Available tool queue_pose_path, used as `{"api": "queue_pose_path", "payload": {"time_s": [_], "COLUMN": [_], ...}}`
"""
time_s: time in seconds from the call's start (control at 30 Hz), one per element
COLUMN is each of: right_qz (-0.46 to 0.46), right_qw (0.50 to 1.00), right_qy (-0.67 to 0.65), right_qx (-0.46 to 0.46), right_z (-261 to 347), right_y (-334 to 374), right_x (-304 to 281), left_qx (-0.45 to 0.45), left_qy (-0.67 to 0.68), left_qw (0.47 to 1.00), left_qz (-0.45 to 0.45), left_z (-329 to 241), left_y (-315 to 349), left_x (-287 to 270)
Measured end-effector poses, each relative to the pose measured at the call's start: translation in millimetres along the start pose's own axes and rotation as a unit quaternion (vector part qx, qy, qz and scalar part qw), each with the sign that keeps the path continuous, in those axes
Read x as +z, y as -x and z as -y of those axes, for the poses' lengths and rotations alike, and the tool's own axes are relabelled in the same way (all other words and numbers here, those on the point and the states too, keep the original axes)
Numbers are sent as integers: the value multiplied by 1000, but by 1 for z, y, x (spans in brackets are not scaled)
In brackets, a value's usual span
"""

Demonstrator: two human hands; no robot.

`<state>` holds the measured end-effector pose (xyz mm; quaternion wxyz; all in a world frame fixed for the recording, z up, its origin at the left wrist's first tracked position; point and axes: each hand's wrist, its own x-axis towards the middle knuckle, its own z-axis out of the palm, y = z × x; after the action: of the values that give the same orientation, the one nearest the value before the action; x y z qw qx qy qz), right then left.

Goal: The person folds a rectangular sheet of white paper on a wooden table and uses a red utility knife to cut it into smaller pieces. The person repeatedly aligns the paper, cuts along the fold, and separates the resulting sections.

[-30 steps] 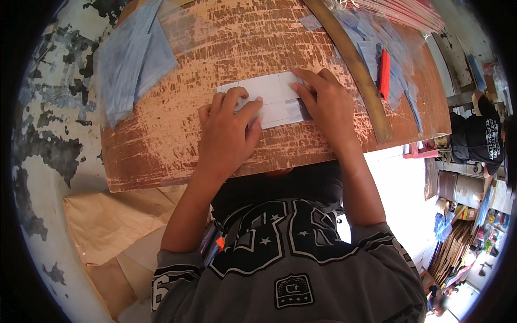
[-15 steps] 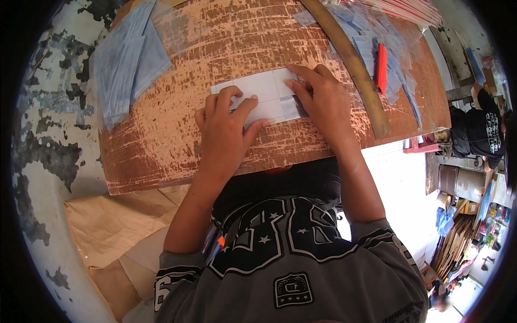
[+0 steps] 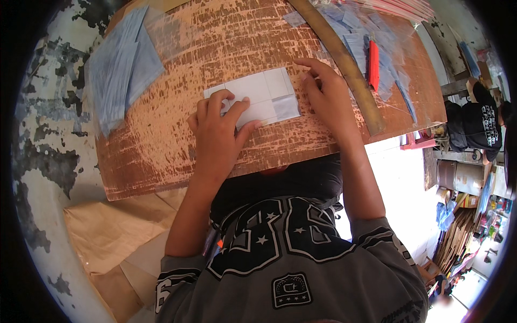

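Observation:
A white rectangular sheet [image 3: 257, 86] with thin ruled lines lies flat on the worn wooden table. At its lower right corner is a shiny, greyish clear film piece [image 3: 287, 109]. My left hand [image 3: 216, 129] rests on the left part of the sheet, fingertips and thumb spread and pressing on it; it covers the sheet's left end. Just right of the sheet, apart from it, my right hand [image 3: 334, 97] hovers with the index finger stretched out and the thumb away from it. Nothing shows in it; its other fingers are curled and partly hidden.
Stacked bluish clear plastic sleeves [image 3: 116, 75] lie on the table [image 3: 215, 40] at left. A long brown ruler-like strip [image 3: 344, 62] lies right of my hands. Beyond it are a red box cutter [image 3: 373, 64] and loose plastic pieces [image 3: 355, 48]. Another person [image 3: 476, 121] is at far right.
My right hand has come off the sheet's right end and moved slightly right, uncovering the film corner. My left hand stays on the sheet. The whole view has shifted slightly.

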<state>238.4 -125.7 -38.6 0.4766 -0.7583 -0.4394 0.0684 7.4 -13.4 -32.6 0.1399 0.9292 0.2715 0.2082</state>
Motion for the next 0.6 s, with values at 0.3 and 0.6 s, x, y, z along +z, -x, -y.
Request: {"api": "queue_pose_path", "payload": {"time_s": [0.3, 0.6], "right_qz": [110, 251], "right_qw": [983, 937], "right_qy": [113, 90], "right_qx": [-97, -225], "right_z": [9, 21], "right_y": [-48, -87], "right_x": [2, 26], "left_qx": [-6, -15], "left_qy": [16, 31], "left_qw": [1000, 999], "left_qz": [-8, -42], "left_z": [2, 1], "left_y": [2, 7], "left_x": [3, 10]}}
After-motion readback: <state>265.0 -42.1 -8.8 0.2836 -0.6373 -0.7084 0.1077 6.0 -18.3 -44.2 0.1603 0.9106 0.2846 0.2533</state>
